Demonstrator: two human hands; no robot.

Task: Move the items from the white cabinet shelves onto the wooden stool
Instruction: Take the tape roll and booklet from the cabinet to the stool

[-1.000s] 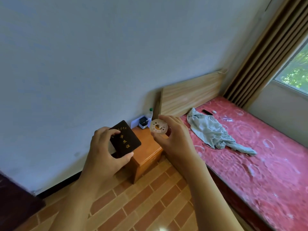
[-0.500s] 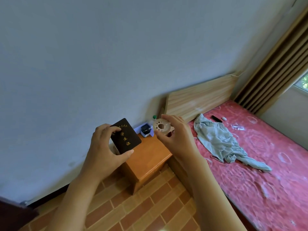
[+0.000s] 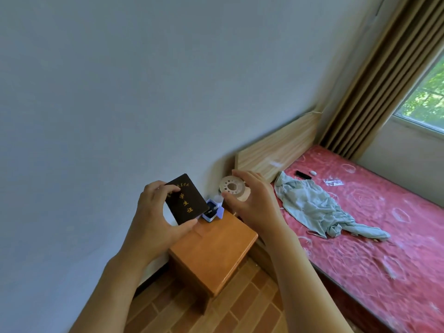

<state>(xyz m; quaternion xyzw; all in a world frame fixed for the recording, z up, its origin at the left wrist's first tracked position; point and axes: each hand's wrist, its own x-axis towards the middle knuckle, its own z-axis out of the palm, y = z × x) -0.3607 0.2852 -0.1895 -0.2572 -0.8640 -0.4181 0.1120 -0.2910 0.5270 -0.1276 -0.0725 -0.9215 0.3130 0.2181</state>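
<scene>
I see L hand point(image 3: 153, 219) pinching a dark booklet point(image 3: 187, 199) w/ gold characters, thumb at bottom edge, fingers curled on top, held above the wooden stool point(image 3: 213, 246). R hand point(image 3: 252, 198) grips a round beige perforated disc piece point(image 3: 232, 188) betw. thumb & fingertips, above stool's far corner. Small open blue-white box point(image 3: 212, 212) sits on stool's far edge. Grey-green cloth point(image 3: 319, 207) on pink mattress point(image 3: 384, 224) right of stool.

Soft daylight from the window point(image 3: 425, 102) at right; room evenly bright, no glare. Faint shadows beside the wooden stool point(image 3: 213, 251). Wide-angle bending of the wall point(image 3: 120, 92) edges; slight blur, perhaps motion, throughout.
</scene>
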